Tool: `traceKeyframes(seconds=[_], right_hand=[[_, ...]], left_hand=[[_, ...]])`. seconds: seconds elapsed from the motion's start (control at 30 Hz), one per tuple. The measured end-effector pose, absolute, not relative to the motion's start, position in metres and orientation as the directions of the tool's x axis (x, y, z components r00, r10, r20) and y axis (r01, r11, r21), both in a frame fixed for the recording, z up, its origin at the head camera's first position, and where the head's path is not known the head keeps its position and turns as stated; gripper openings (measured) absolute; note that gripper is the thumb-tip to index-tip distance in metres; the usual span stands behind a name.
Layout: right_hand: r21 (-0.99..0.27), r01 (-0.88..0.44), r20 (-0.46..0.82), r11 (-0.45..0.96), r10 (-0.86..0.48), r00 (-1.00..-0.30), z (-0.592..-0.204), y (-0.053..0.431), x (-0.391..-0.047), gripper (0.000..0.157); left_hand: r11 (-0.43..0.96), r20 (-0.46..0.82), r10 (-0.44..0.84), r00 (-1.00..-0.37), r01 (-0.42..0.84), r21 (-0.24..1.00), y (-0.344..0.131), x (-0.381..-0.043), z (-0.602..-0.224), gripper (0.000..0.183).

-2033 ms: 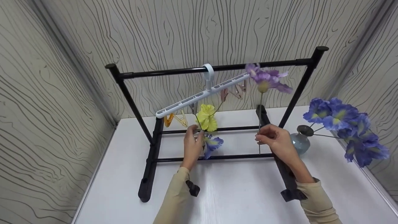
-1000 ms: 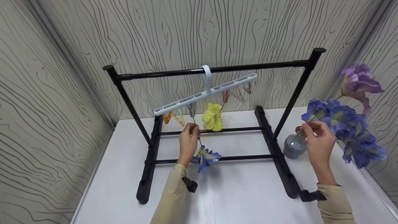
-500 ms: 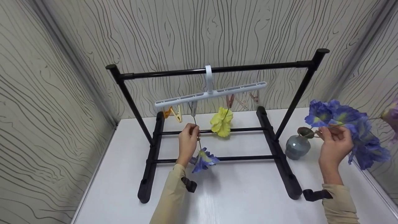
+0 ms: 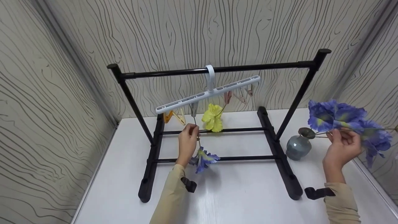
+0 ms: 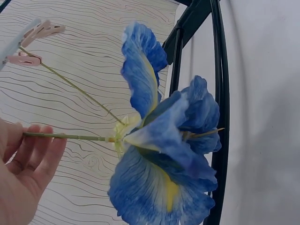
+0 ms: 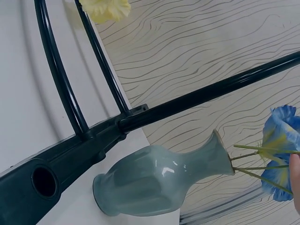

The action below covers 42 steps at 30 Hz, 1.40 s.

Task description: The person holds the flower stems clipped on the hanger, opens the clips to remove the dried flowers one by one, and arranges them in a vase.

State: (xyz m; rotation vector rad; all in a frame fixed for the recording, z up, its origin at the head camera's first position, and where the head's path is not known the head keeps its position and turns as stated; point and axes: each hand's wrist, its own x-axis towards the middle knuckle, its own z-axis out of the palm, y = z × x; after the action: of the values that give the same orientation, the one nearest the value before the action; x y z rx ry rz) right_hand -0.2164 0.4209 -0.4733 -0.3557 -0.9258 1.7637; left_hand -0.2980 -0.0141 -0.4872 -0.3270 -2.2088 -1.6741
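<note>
My left hand [image 4: 188, 141] pinches the thin stem [image 5: 70, 136] of a blue artificial iris [image 4: 203, 158], its bloom hanging downward. That stem leads up to a grey clothespin [image 4: 194, 109] on a tilted white clip hanger [image 4: 208, 92]. At the right, my right hand [image 4: 342, 149] pinches the stem [image 6: 262, 149] of the purple flower, beside several blue irises [image 4: 335, 115]. Its bloom is almost wholly past the right edge of the head view. In the right wrist view, the stem's free end points towards the mouth of a blue-grey vase [image 6: 145, 183], which holds the irises' stems.
The hanger hooks over the top bar of a black rack [image 4: 255, 67] on a white table [image 4: 242, 193]. A yellow flower [image 4: 213, 118] hangs from a pink clothespin [image 4: 228, 97]. Orange [image 4: 168, 117] and cream [image 4: 179, 118] clothespins hang at the left. Patterned walls enclose the table.
My right hand has carried the purple flower rightward from before the rack to the vase. My left hand has shifted slightly, and the blue iris hangs lower. The hanger has swung and tilted.
</note>
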Motion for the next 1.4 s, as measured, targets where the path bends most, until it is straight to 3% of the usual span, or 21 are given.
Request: traceKeyframes(seconds=[0.6, 0.9, 1.17, 1.27, 1.4], right_hand=[[-0.774, -0.607, 0.135, -0.182, 0.888, -0.439, -0.499, 0.410, -0.220, 0.008], [-0.871, -0.479, 0.151, -0.111, 0.866, -0.477, -0.517, 0.409, -0.222, 0.007], [-0.968, -0.250, 0.133, -0.006, 0.834, -0.536, -0.523, 0.407, -0.223, 0.012], [-0.973, -0.229, 0.100, -0.040, 0.816, -0.569, -0.520, 0.401, -0.218, 0.015], [-0.994, -0.106, 0.051, -0.024, 0.759, -0.649, -0.524, 0.395, -0.214, 0.015]], left_hand=[[0.247, 0.380, -0.025, -0.925, 0.362, 0.899, -0.016, -0.297, -0.488, 0.011], [0.228, 0.388, -0.035, -0.921, 0.371, 0.900, -0.016, -0.298, -0.491, 0.011], [0.214, 0.348, -0.028, -0.937, 0.335, 0.918, -0.016, -0.295, -0.490, 0.011], [0.208, 0.339, -0.023, -0.940, 0.327, 0.922, -0.016, -0.295, -0.489, 0.011], [0.211, 0.334, -0.021, -0.942, 0.323, 0.923, -0.018, -0.295, -0.488, 0.013]])
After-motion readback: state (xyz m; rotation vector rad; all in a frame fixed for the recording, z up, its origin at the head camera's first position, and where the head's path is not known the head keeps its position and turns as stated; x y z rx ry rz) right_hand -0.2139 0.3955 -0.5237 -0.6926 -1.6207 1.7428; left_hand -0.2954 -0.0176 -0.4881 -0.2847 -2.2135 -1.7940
